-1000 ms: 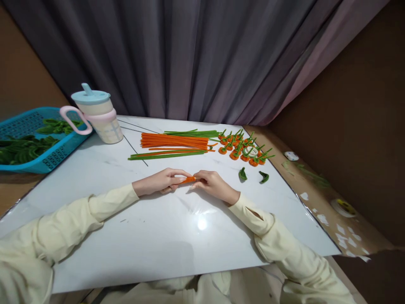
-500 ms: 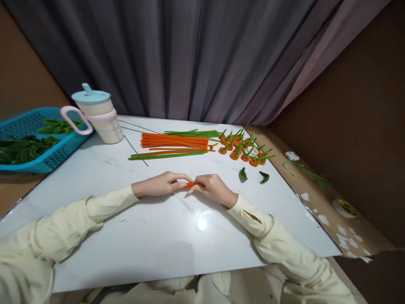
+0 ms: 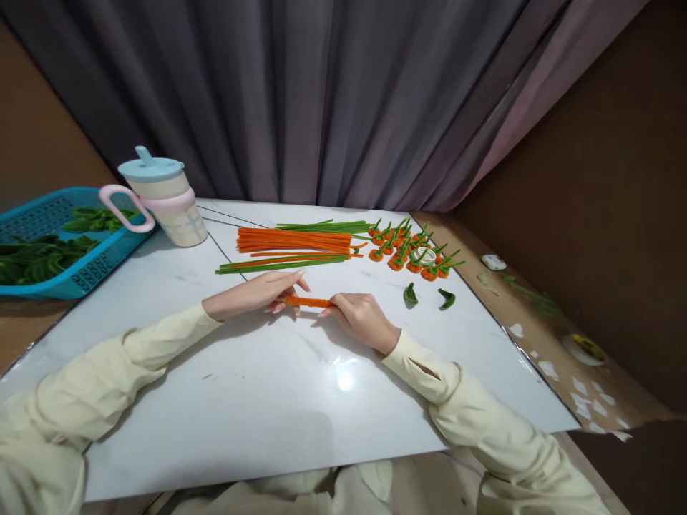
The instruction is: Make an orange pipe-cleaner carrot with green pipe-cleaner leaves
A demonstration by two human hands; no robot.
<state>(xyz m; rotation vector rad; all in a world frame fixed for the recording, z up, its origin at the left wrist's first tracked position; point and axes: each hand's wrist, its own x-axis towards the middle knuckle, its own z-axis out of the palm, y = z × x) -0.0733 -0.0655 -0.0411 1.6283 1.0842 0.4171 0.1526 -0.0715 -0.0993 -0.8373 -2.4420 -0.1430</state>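
Note:
An orange pipe cleaner (image 3: 308, 302), apparently wound into a tight coil, stretches between my hands above the white tabletop. My right hand (image 3: 362, 318) pinches the coil's right end between thumb and fingers. At its left end, my left hand (image 3: 268, 290) has its index finger stretched out and its fingers apart; some fingertips lie beside or under the coil. Whether a rod runs inside the coil is hidden. Beyond the hands lie a bundle of orange pipe cleaners (image 3: 293, 239) and some green pipe cleaners (image 3: 284, 265).
Several small orange pumpkin-like pieces with green stems (image 3: 397, 263) stand at the back right, around a white ring (image 3: 424, 255). Nearer lie two green leaf shapes (image 3: 411, 295). A lidded tumbler (image 3: 179, 218) and a blue basket (image 3: 80, 282) of green pieces are left.
My left hand has shifted left and its fingers have spread from a pinch. More of the orange coil shows between the hands. My right hand has stayed nearly still.

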